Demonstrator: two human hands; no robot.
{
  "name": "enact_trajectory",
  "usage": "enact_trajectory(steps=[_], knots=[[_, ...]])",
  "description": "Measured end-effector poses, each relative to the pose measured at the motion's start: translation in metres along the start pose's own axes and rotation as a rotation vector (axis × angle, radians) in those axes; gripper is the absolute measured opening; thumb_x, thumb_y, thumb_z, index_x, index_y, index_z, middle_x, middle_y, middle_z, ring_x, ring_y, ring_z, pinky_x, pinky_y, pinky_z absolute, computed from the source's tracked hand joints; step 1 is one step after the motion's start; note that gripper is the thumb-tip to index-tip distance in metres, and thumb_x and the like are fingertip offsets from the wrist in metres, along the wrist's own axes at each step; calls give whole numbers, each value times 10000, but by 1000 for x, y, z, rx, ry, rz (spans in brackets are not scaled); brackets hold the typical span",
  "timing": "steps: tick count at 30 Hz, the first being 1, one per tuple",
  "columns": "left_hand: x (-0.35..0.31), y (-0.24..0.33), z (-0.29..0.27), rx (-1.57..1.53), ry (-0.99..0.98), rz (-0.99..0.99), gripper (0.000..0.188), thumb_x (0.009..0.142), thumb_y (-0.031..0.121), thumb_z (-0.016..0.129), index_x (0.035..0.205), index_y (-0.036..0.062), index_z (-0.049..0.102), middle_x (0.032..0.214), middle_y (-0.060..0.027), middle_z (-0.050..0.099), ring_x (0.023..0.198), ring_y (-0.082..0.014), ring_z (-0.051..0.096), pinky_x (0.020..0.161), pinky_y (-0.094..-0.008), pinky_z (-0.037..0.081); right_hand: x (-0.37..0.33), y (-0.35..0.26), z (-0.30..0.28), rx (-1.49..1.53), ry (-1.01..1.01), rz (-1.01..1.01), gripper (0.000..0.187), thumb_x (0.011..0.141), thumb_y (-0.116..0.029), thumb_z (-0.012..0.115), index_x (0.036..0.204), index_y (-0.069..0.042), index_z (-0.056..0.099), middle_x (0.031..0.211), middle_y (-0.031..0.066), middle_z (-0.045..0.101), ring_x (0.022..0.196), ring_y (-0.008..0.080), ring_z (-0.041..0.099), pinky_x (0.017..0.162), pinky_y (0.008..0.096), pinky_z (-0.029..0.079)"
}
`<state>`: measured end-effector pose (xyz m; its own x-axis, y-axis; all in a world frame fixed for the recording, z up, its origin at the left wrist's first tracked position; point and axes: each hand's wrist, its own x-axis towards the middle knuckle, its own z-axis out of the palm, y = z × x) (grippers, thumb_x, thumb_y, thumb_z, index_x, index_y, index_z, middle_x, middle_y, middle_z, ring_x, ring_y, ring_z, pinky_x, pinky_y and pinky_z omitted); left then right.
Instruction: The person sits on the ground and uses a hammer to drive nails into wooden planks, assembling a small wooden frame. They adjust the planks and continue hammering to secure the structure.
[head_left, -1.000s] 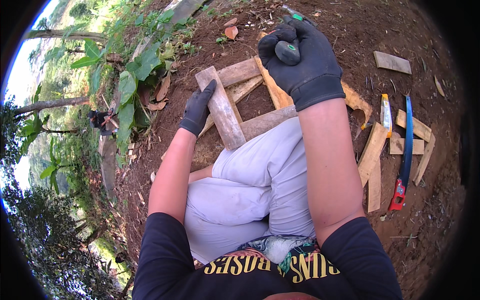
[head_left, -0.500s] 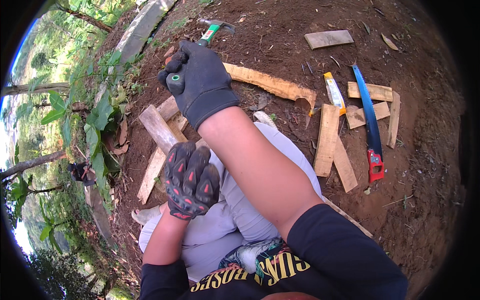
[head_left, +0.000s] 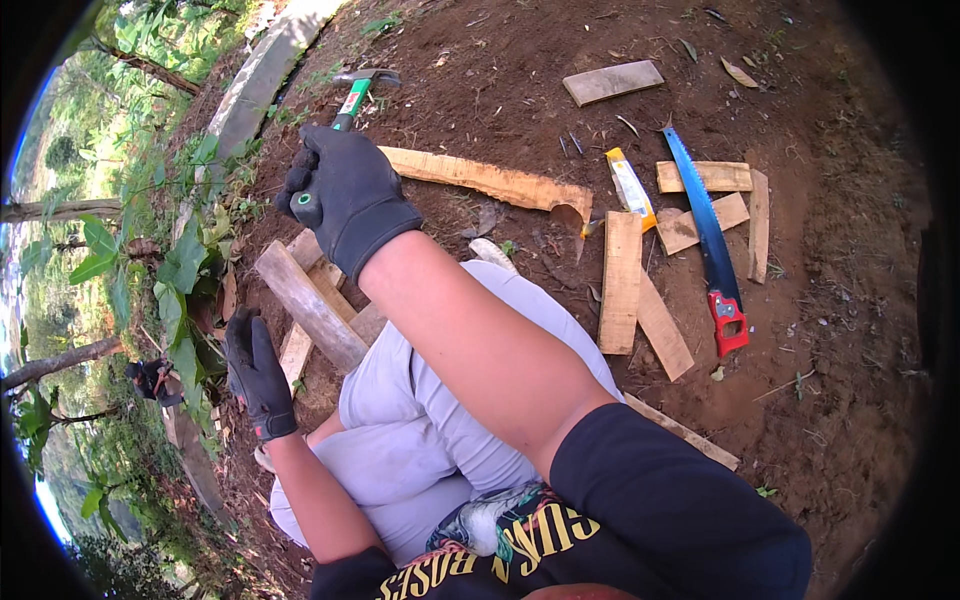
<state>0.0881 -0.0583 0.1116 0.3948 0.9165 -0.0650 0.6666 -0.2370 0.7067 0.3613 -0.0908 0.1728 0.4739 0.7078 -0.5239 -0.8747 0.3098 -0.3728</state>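
Note:
My right hand (head_left: 352, 205), in a black glove, is closed round the grip of a claw hammer (head_left: 351, 102). The green and black handle points away from me, with the metal head at the far end. To the left of my knees, my left hand (head_left: 260, 378), gloved too, is held with its fingers stretched out and nothing visible in it. Beside it a greyish board (head_left: 312, 308) lies slantwise across other wood pieces in front of my lap. One paler plank (head_left: 296, 357) under it is partly hidden by my left hand.
Beyond my knees lies a long rough-edged board (head_left: 490, 178). On the right are a handsaw (head_left: 708, 225) with a red handle, a yellow and white packet (head_left: 630, 188) and several short planks (head_left: 621, 285). Another board (head_left: 613, 82) rests farther off. Leafy plants (head_left: 185, 265) border the left.
My left hand has moved left, off the area by the greyish board, and its fingers have straightened. My right hand still grips the hammer. The whole view has shifted slightly.

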Motion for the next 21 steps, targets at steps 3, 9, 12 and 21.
enact_trajectory(steps=[3, 9, 12, 21], knots=[[19, -40, 31, -192, 15, -78, 439, 1059, 262, 640, 1381, -36, 611, 1340, -181, 682, 1227, -248, 653, 1058, -396, 520, 1, 9, -3, -93, -60, 74, 136, 1043, -223, 613, 967, -131, 549, 751, 19, 539, 576, 159, 558, 517, 395, 545], [40, -59, 39, -368, -97, -123, 439, 1037, 274, 672, 1358, -23, 634, 1316, -158, 686, 1189, -225, 654, 1045, -374, 523, 0, 16, 1, -415, -28, 8, 167, 1022, -256, 673, 999, -101, 613, 730, 3, 541, 565, 140, 556, 488, 370, 528], [41, -59, 42, -474, -134, -177, 487, 1019, 293, 691, 1379, -27, 620, 1318, -159, 688, 1173, -227, 667, 1025, -367, 534, -4, 10, -5, -616, -1, -116, 215, 1012, -267, 695, 980, -61, 643, 729, 13, 580, 554, 142, 578, 479, 357, 532], [49, -59, 20, -513, -166, -198, 525, 995, 364, 706, 1353, -15, 641, 1259, -136, 722, 1088, -206, 702, 928, -351, 559, -100, -122, -100, -2221, 345, -647, 329, 955, -337, 663, 1105, -45, 678, 969, 199, 734, 911, 399, 720, 800, 517, 559]])
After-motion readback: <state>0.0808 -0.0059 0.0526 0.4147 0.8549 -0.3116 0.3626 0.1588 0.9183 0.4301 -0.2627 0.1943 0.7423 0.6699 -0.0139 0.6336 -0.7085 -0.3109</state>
